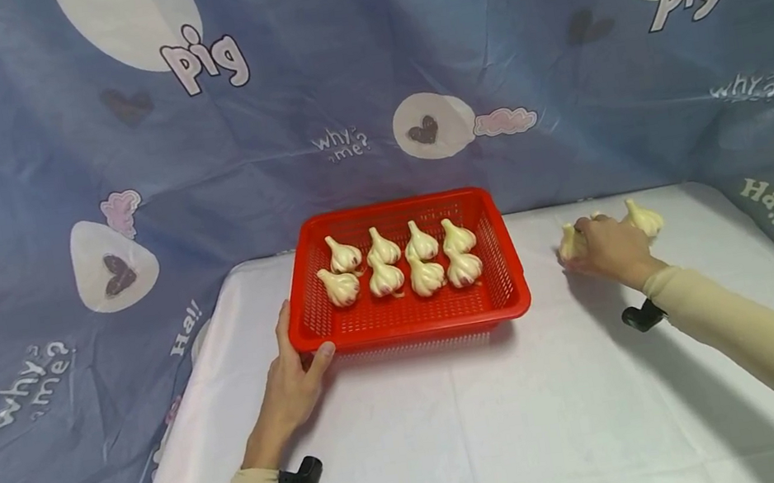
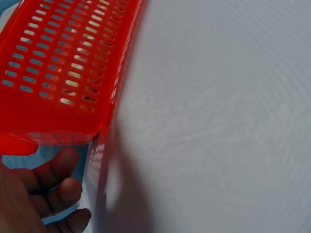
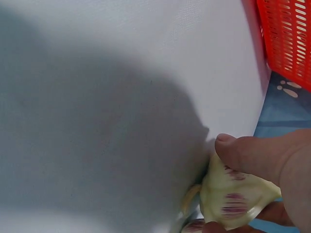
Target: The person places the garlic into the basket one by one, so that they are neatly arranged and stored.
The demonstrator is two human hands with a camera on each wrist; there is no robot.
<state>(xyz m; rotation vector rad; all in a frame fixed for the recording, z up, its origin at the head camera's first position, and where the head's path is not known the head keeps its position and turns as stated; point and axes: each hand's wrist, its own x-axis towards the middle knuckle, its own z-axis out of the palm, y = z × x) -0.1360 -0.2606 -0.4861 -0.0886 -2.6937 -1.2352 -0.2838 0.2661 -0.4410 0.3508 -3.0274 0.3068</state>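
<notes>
A red plastic basket (image 1: pixel 411 328) with slotted walls stands on the white-covered table, several pale garlic bulbs (image 1: pixel 427 277) lying inside in two rows. At its front left corner my left hand (image 1: pixel 296 388) holds the rim, thumb at the front and fingers along the left side. Over on the right, my right hand (image 1: pixel 613 249) pinches a garlic bulb (image 3: pixel 238 194) with purple streaks between thumb and fingers, low over the table. Another garlic bulb (image 1: pixel 644 220) lies just right of that hand. One more bulb is mostly hidden behind the knuckles.
White cloth (image 1: pixel 496 417) covers the table. Behind and at both sides hangs a blue printed curtain (image 1: pixel 303 79), meeting the table's back edge close behind the basket. Each wrist wears a black camera strap (image 1: pixel 300 476) over a beige sleeve.
</notes>
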